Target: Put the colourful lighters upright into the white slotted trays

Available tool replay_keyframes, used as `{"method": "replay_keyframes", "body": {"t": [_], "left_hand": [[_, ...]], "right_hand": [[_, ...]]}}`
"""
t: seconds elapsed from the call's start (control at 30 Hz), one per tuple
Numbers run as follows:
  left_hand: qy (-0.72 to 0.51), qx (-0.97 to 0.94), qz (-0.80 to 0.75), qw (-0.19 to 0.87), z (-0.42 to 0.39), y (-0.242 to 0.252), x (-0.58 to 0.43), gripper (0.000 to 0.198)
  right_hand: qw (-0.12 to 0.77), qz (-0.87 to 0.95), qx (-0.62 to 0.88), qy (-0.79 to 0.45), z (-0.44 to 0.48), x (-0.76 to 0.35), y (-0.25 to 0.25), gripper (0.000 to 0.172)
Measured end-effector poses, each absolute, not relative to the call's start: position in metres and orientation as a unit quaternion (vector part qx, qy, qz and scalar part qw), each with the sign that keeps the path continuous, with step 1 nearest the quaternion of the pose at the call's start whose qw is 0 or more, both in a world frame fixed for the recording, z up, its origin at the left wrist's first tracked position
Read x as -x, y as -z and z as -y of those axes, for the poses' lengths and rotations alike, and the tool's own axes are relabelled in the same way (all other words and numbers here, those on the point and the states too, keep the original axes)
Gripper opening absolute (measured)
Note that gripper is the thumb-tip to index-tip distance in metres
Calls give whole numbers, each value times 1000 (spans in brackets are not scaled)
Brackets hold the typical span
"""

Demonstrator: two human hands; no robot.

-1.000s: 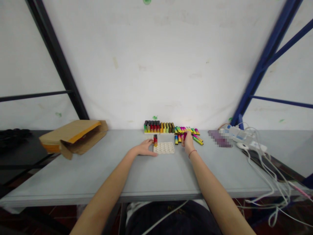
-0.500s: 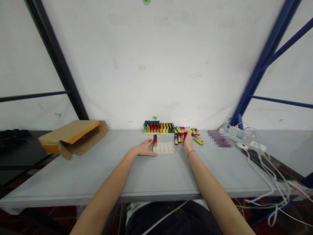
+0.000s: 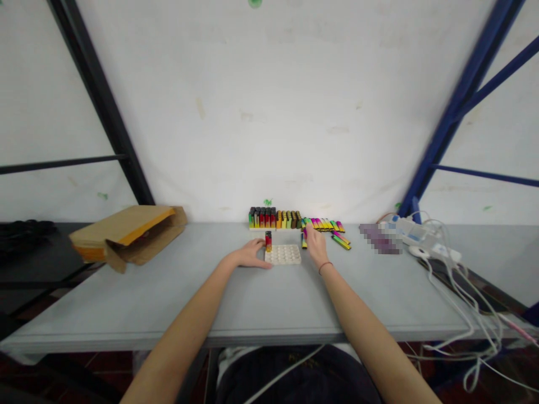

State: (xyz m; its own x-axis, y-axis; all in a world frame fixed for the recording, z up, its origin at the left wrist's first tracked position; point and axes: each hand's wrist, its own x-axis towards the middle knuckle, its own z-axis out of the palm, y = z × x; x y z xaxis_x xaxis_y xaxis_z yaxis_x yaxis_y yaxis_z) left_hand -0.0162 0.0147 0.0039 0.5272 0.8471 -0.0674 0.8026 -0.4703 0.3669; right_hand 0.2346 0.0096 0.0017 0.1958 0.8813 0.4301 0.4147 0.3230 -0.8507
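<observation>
The white tray (image 3: pixel 283 254) lies flat mid-table, one red-and-black lighter (image 3: pixel 268 240) standing upright in its far left corner. The left hand (image 3: pixel 249 254) rests at the tray's 9 o'clock side, fingers loosely curled against its edge, grasping nothing. The right hand (image 3: pixel 315 246) sits at 2 o'clock, fingers reaching into the loose coloured lighters (image 3: pixel 332 234) (whether they pinch one, I cannot tell). At 12 o'clock stands a full row of lighters (image 3: pixel 273 217); a cardboard box (image 3: pixel 126 234) lies well off at 9 o'clock, cables (image 3: pixel 446 264) at 3 o'clock on the grey table (image 3: pixel 261 303).
</observation>
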Motion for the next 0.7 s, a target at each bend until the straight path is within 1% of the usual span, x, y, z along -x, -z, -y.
{"method": "replay_keyframes", "body": {"t": [0.1,0.17,0.2,0.3,0.37,0.53,0.63,0.7], "left_hand": [[-72,-861,-473,173,-15,-3,16,102],[-78,-863,-469,170,-16,-2,16,102],[-81,-864,-468,169,-16,-1,16,101],[-89,-864,-466,167,-18,2,16,97],[-95,-865,-464,167,-19,3,16,95],[-109,-868,-454,172,-20,5,17,92],[-112,-867,-453,172,-18,3,17,89],[-110,-867,-454,173,-17,1,16,87]], "right_hand": [[464,716,510,-113,5,-216,-9,32],[426,758,484,-98,12,-204,-11,31],[423,773,465,-93,15,-199,-11,30],[457,797,385,-86,20,-184,-10,27],[488,792,350,-112,22,-178,-7,25],[531,733,361,-226,23,-169,2,22],[527,724,370,-247,20,-169,9,22],[513,733,380,-235,18,-169,12,25]]}}
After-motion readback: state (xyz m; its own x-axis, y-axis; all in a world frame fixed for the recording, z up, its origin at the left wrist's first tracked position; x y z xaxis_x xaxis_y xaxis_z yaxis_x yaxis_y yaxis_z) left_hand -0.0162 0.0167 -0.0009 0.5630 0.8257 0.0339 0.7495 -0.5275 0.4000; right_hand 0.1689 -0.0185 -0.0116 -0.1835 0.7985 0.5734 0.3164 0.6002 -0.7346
